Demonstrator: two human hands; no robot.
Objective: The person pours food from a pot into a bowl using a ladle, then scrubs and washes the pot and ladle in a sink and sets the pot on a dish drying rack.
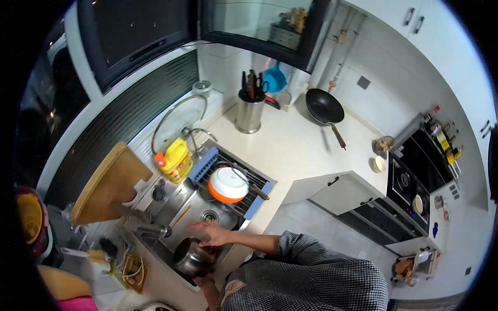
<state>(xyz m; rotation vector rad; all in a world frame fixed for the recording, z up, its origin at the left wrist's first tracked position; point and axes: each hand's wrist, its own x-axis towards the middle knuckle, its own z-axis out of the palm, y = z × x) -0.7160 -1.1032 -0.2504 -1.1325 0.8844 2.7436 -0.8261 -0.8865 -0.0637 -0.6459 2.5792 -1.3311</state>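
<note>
A stainless steel pot [193, 257] is tilted in the sink [174, 228], its dark opening facing up and left. My left hand [205, 281] is at the pot's near lower side and grips it; its fingers are partly hidden. Over the pot's upper edge, my right hand [211, 233] is stretched out with fingers apart; whether it touches the rim I cannot tell. The faucet [161, 230] reaches over the sink just left of the pot. A thin wooden stick [180, 214] lies by the drain [209, 217].
A white and orange bowl [228, 185] and a dark-handled pan [259, 192] rest on the drying rack [257, 206]. Around the sink stand a yellow detergent bottle [176, 161], a wooden cutting board [111, 184] and a glass lid [179, 122]. Farther off are a knife holder [250, 114] and a wok [324, 106].
</note>
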